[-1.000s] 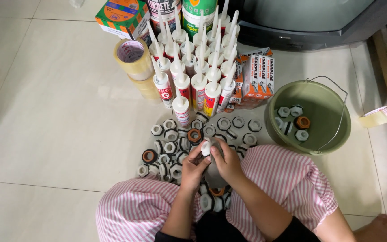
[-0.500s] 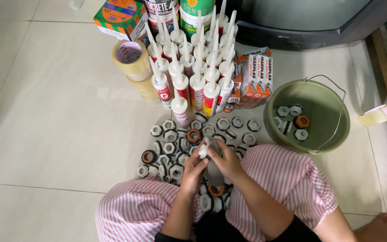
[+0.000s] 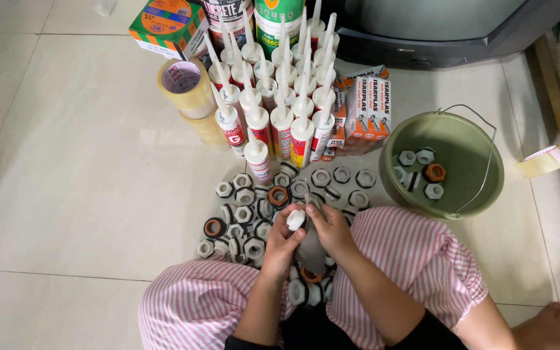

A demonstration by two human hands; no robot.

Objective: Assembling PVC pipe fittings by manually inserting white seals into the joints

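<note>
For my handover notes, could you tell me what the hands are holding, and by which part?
The left hand grips a white plastic fitting by its sides. The right hand holds a grey cloth bunched against it.

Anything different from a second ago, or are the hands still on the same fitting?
Hardly anything. The left hand still holds the white fitting and the right hand still presses the grey cloth against it; both shifted only slightly as they rub. The fittings on the floor, the sealant tubes and the green bucket stayed put.
</note>
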